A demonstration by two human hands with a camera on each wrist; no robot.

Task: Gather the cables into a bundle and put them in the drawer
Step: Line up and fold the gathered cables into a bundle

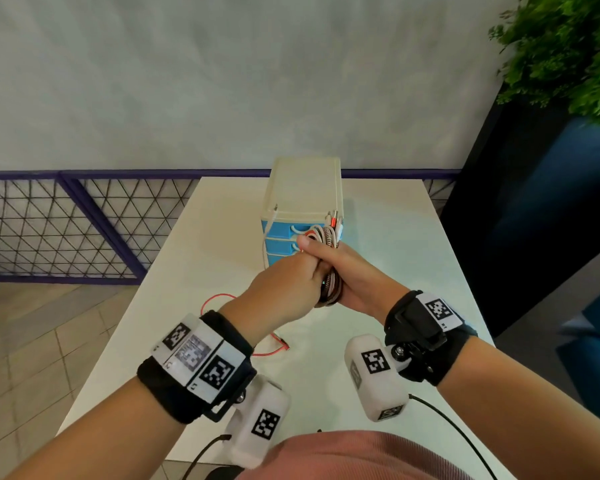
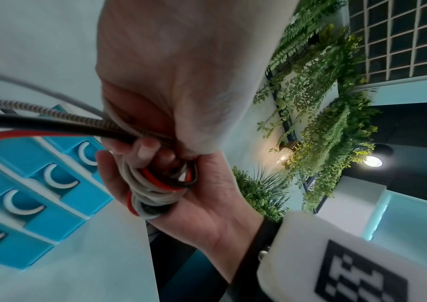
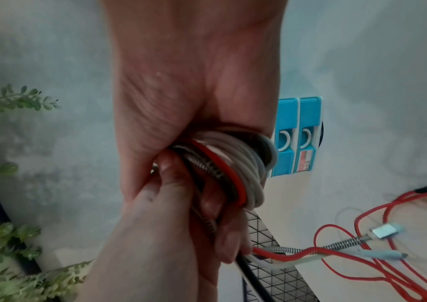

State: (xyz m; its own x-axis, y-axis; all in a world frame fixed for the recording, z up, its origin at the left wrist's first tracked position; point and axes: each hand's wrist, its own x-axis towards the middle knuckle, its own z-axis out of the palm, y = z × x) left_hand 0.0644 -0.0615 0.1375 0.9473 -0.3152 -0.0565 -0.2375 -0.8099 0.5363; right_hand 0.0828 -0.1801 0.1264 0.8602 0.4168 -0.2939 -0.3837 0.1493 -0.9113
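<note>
1. From the head camera, both hands meet above the tabletop [image 1: 222, 216]. The left hand [image 1: 284, 285] and right hand [image 1: 357, 271] each have a closed grip round the same coil of cables [image 1: 329, 244], held in the air just in front of the drawer unit [image 1: 303, 199].
2. Also in that view, plug ends stick up above the grip, and a loose red cable [image 1: 222, 303] lies on the tabletop below the left hand, apart from the coil.
3. The left wrist camera shows what the head camera hides: the loops of white, red and black cable lie across the right palm [image 2: 207, 204], and black, red and braided strands run out from the grip to the left. The blue drawers [image 2: 39, 194] with white curved handles are all closed.
4. The right wrist camera shows the wound loops [image 3: 235, 167] from the other side, with the left fingers [image 3: 222, 235] curled over the strands. Below the grip, free ends with plugs [image 3: 385, 233] stick out over the red cable on the tabletop.
</note>
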